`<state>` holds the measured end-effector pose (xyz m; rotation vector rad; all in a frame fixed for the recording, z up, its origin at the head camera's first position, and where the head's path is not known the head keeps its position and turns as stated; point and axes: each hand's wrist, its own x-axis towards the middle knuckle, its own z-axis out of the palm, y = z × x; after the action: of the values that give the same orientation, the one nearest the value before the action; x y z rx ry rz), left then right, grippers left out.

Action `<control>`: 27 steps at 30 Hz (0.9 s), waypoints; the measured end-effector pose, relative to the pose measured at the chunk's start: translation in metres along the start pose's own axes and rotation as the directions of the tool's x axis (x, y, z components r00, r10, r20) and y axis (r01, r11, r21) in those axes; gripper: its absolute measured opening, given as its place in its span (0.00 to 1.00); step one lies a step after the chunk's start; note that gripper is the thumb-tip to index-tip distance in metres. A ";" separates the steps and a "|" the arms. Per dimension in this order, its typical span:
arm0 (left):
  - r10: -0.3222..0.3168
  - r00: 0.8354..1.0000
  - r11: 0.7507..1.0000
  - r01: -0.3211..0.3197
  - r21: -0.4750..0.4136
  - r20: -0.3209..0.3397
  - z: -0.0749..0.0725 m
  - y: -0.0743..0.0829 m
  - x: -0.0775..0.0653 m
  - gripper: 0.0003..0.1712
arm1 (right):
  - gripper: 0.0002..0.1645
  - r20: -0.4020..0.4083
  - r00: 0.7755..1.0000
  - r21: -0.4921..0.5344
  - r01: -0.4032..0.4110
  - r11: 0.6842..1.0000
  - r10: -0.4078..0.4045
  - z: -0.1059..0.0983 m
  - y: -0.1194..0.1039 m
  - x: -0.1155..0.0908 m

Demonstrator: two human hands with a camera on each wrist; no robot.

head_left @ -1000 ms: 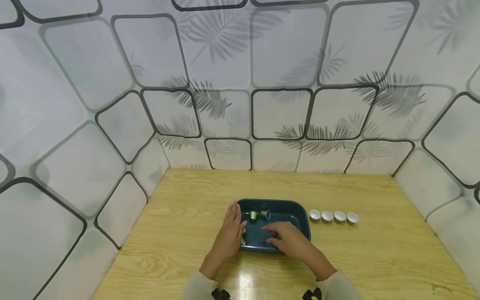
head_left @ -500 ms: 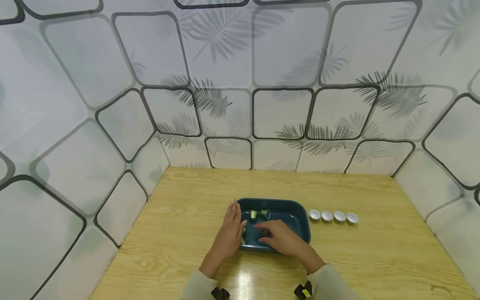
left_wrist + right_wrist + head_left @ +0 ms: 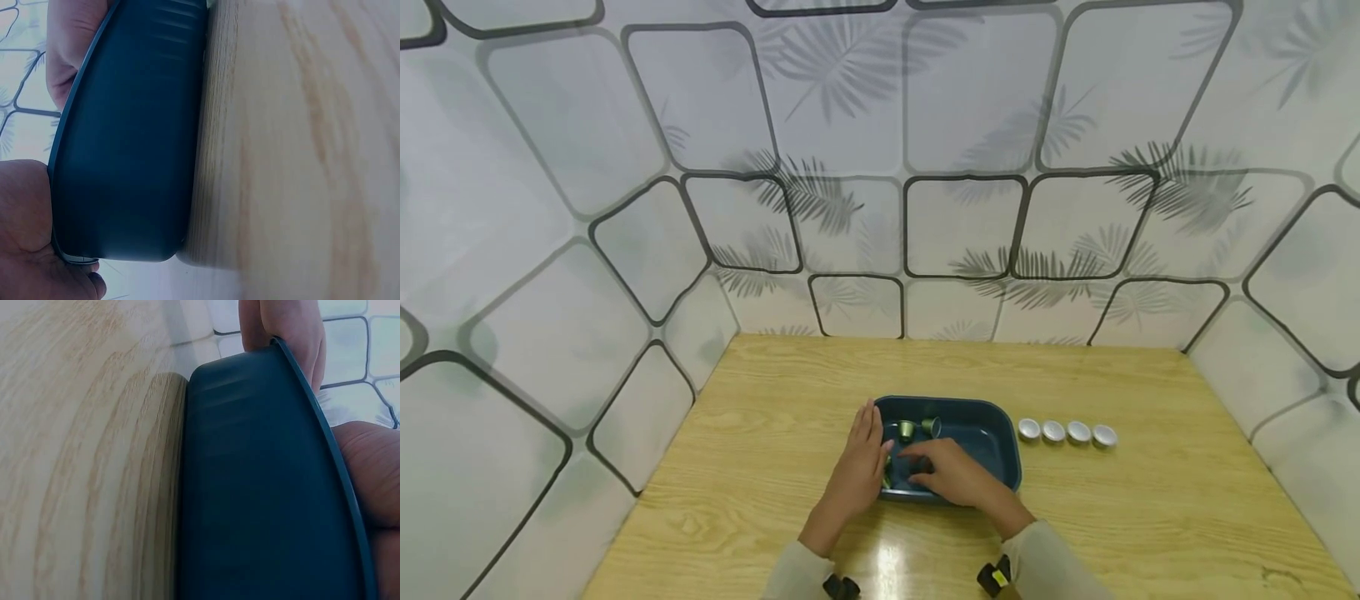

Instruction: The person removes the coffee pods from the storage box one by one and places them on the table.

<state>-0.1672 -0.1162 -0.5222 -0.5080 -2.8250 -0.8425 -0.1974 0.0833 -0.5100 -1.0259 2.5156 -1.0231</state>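
Observation:
My left hand holds the left end of a dark blue tray, its fingers along the outside wall and its thumb over the rim. Inside the tray, toward the back left, lie two small green capsule-like cups. More green things show beside the left thumb, partly hidden by that hand. Over the tray's front half reaches my right hand, thumb and forefinger parted in a C shape, nothing visible between them. The right wrist view shows the tray's outer front wall close by.
Several small white round cups stand in a row on the wooden table to the right of the tray. A patterned wall covering rises behind the table and on both sides.
My right hand has moved left across the tray, closer to the green things by the left thumb. The left hand and the tray have stayed put.

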 end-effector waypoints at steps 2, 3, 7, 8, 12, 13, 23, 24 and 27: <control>-0.003 1.000 1.000 0.003 -0.004 0.003 -0.001 0.000 0.000 0.35 | 0.24 0.000 1.000 0.007 0.000 1.000 0.000 0.000 -0.001 0.002; -0.004 1.000 1.000 0.004 -0.005 0.004 -0.001 0.000 0.000 0.35 | 0.23 -0.001 1.000 0.006 0.001 1.000 -0.001 0.000 -0.002 0.003; -0.007 1.000 1.000 0.007 -0.009 0.003 -0.002 0.001 0.001 0.35 | 0.23 0.011 1.000 -0.005 0.002 1.000 -0.002 0.000 -0.004 0.007; -0.007 1.000 1.000 0.007 -0.010 0.001 -0.002 0.001 0.001 0.35 | 0.22 0.016 1.000 -0.011 0.005 1.000 -0.005 0.000 -0.004 0.008; -0.011 1.000 1.000 0.011 -0.017 0.004 -0.003 0.001 0.000 0.35 | 0.19 0.032 0.999 -0.021 0.033 0.999 -0.032 0.002 -0.003 0.013; -0.008 1.000 1.000 0.008 -0.016 0.003 -0.003 0.001 0.000 0.35 | 0.18 0.033 0.998 -0.020 0.045 0.999 -0.044 0.002 -0.003 0.014; 0.003 1.000 1.000 -0.003 0.000 -0.009 -0.002 0.000 0.000 0.35 | 0.08 0.082 0.986 0.020 0.142 0.990 -0.143 0.005 -0.001 0.021; 0.003 1.000 1.000 -0.003 0.000 -0.008 -0.002 0.001 0.000 0.34 | 0.08 0.089 0.985 0.014 0.146 0.989 -0.147 0.005 -0.001 0.021; 0.004 1.000 1.000 -0.004 -0.004 -0.004 -0.003 0.002 0.000 0.34 | 0.09 0.109 0.981 -0.006 0.161 0.987 -0.160 0.006 0.000 0.024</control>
<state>-0.1667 -0.1166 -0.5184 -0.5124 -2.8179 -0.8482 -0.2120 0.0640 -0.5138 -1.2707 2.3884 -0.9640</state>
